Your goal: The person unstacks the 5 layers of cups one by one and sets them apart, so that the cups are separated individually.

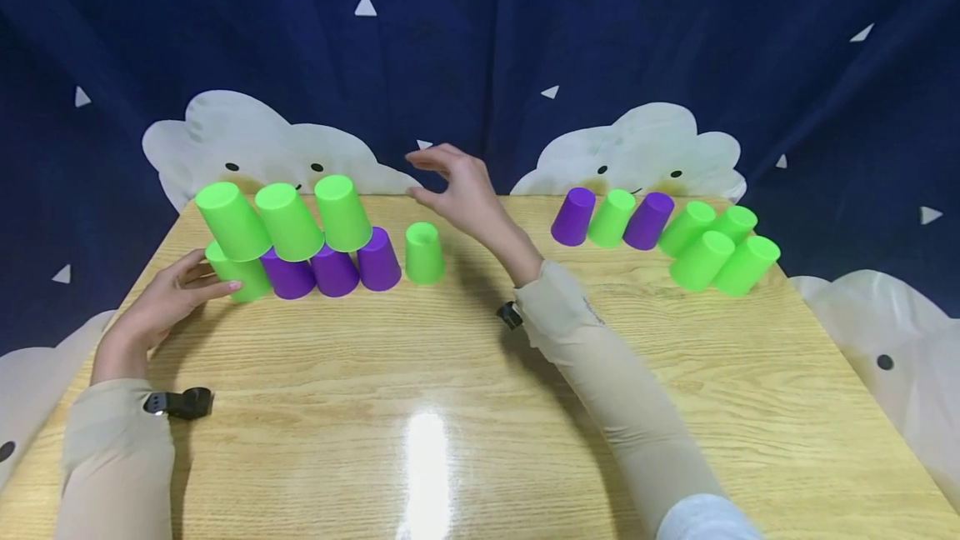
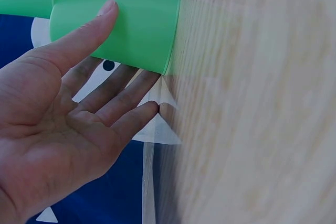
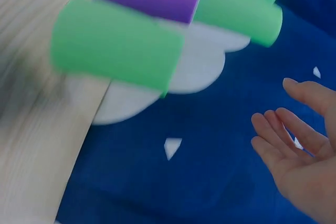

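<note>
My left hand (image 1: 167, 298) holds the green cup (image 1: 247, 272) at the left end of a lower row, its thumb across the front and its other fingers partly hidden behind. Beside that cup stand three upside-down purple cups (image 1: 379, 260). Three green cups (image 1: 343, 215) rest upside down on top of the row. Just right of the row stands a single green cup (image 1: 424, 257), slightly apart. Up and to the right of this cup, my right hand (image 1: 467, 194) hovers with fingers and thumb spread and nothing between them; the right wrist view shows the palm (image 3: 304, 177).
At the back right, a purple cup (image 1: 573, 217), a green cup (image 1: 612, 218) and another purple cup (image 1: 649, 222) stand in line, with several green cups (image 1: 702, 261) grouped beside them. A dark blue curtain (image 1: 480, 40) with clouds hangs behind the wooden table (image 1: 315, 440).
</note>
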### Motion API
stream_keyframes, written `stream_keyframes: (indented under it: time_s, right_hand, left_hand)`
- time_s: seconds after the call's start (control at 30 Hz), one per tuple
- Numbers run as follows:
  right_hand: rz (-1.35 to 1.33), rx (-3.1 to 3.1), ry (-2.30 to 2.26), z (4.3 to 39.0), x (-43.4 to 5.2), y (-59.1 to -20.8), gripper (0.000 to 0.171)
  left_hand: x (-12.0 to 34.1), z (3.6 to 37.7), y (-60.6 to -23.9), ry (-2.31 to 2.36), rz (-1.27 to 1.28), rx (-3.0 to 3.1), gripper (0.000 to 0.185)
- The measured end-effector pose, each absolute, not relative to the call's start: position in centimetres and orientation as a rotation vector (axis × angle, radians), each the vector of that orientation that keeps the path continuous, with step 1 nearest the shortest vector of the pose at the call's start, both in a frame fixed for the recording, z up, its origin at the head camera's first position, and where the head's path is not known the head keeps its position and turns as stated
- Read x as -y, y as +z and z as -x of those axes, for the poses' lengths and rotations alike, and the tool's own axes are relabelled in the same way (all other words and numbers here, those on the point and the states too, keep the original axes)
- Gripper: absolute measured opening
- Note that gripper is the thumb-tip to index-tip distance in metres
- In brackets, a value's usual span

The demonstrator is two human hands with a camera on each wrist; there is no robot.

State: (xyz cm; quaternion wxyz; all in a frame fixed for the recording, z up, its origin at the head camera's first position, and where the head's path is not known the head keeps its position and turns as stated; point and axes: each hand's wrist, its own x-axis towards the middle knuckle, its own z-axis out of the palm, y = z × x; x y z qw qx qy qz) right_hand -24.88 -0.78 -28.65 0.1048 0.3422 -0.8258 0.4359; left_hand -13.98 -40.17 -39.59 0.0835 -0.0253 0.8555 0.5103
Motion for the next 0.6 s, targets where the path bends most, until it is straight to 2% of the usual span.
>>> stream_keyframes:
  time_s: [0.3, 0.6]
  right_hand:
    - [-1.15, 2.552, 1.233, 24.2, 7.2, -27.7, 0.045]
    - [-1.161, 2.638, 1.087, 24.3, 9.2, -28.0, 0.045]
  left_hand:
    - [40.3, 14.0, -39.5, 1.509, 0.079, -2.573, 0.082]
    - [40.2, 14.0, -39.5, 1.514, 0.074, -2.564, 0.083]
